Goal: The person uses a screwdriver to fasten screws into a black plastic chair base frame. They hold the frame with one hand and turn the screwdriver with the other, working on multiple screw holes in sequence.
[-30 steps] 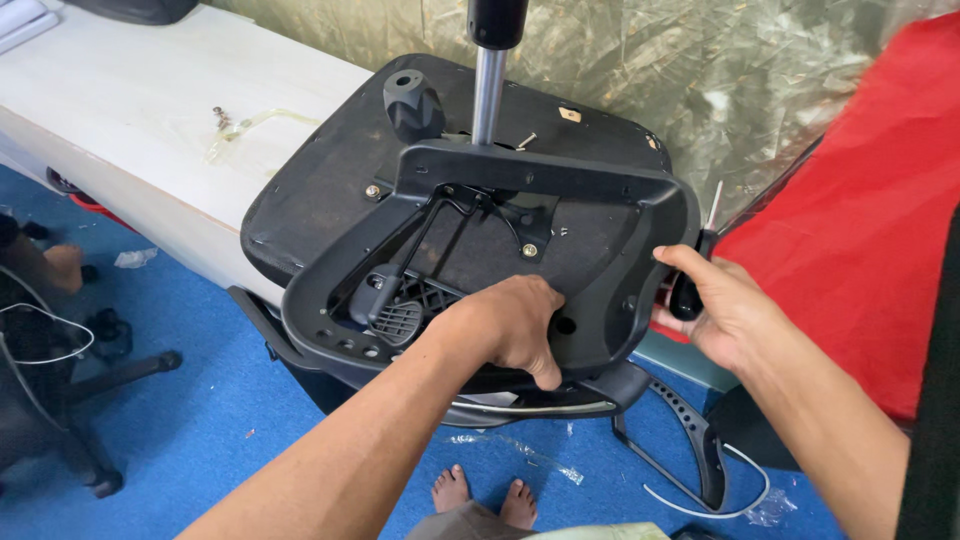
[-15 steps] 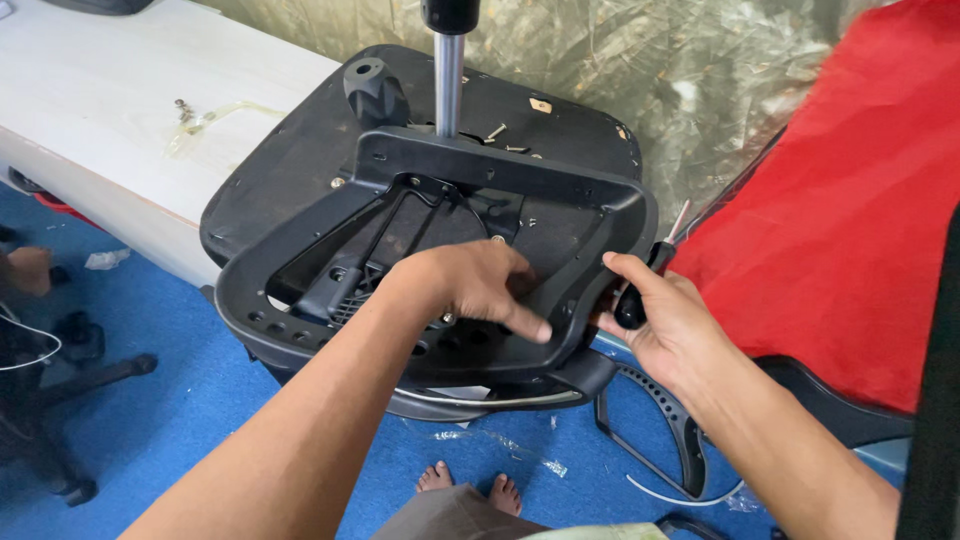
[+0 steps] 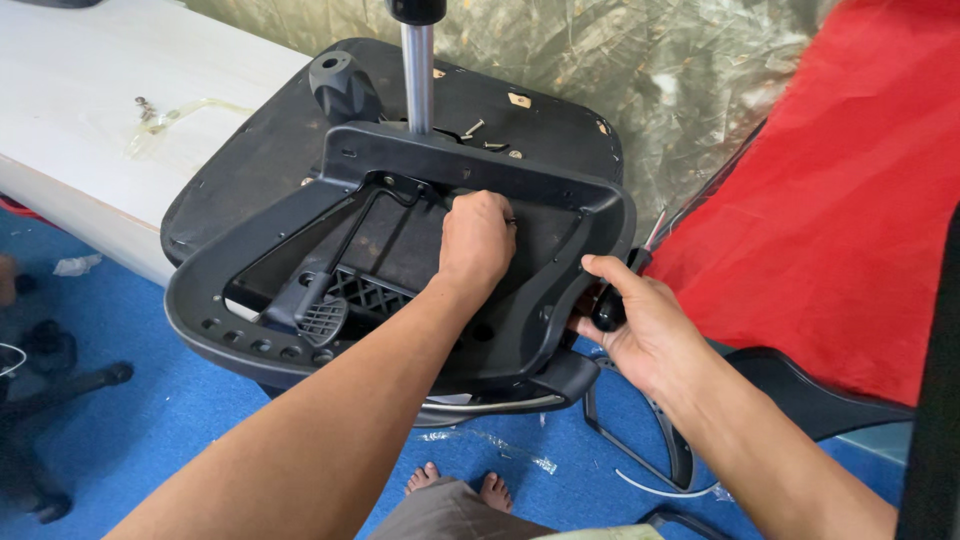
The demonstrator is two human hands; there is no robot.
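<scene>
Across the edge of the white counter [image 3: 90, 150] an upturned office chair seat [image 3: 250, 170] is laid, its underside facing up, with part of it overhanging the blue floor [image 3: 130, 430]. Bolted onto that underside is a black plastic frame [image 3: 470, 160], and a metal gas column [image 3: 418, 70] rises from it beside a black knob [image 3: 345, 88]. The seat is judged bulky and fairly heavy, stiff throughout, and not fragile; because it overhangs, it could tip if pressed on the outer rim. The frame's thick rounded bars are judged the soundest place for a hold, being rigid and matt rather than slippery.

A red fabric panel [image 3: 840, 200] stands to the right, and crinkled plastic sheeting [image 3: 620, 70] hangs behind.

The left hand [image 3: 478, 240] is closed in a fist-like grip over something at the centre of the frame; what is pinched there cannot be told. The right hand [image 3: 640, 325] is curled around the black handle of a screwdriver [image 3: 612, 300], held against the frame's right corner.

Loose screws [image 3: 472, 130] lie on the seat near the column; they are small, light and easily knocked off.
</scene>
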